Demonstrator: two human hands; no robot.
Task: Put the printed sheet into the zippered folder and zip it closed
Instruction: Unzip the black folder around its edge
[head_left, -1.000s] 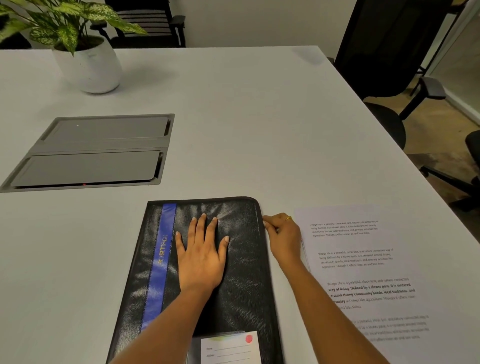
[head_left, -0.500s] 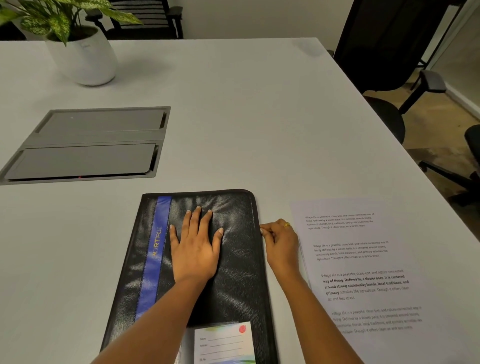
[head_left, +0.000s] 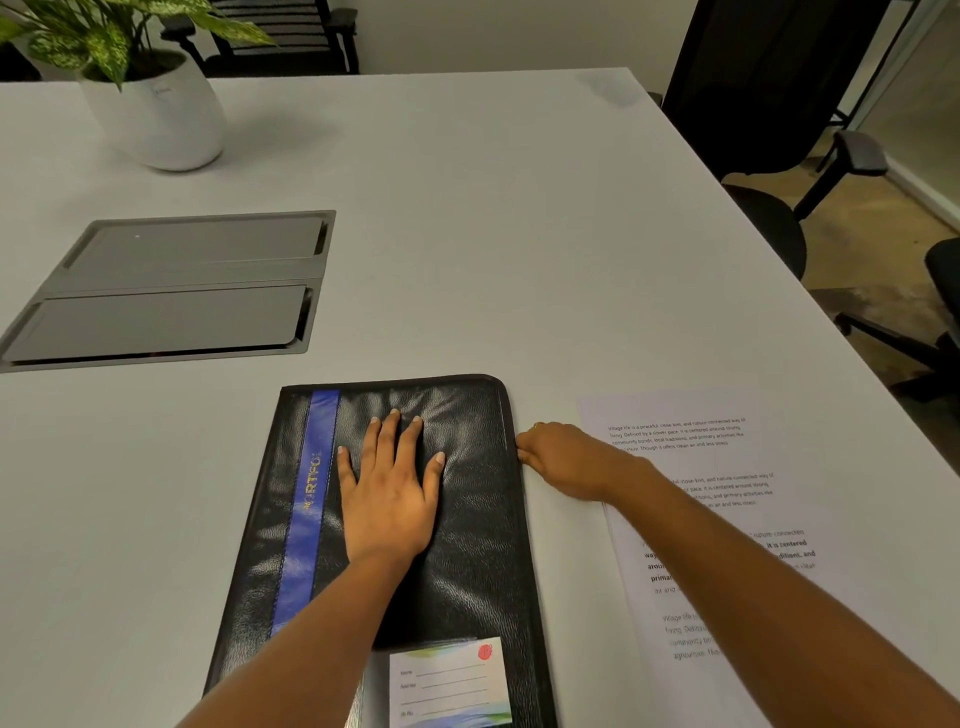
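On the folder (head_left: 467, 519), left hand (head_left: 387, 499) lies flat; right hand (head_left: 563, 460) pinches its edge.

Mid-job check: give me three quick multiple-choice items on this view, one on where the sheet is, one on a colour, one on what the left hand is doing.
1. The printed sheet lies: A) right of the folder B) inside it C) under the plant pot
2. The folder's stripe is: A) red B) blue C) green
3. The left hand is: A) lifted off B) gripping the sheet C) pressed flat on the folder

Key: 1 A, it rests on the table beside the folder; 2 B, a blue band runs along the cover; 3 C, its fingers are spread on the cover while the right hand sits at the folder's right edge.
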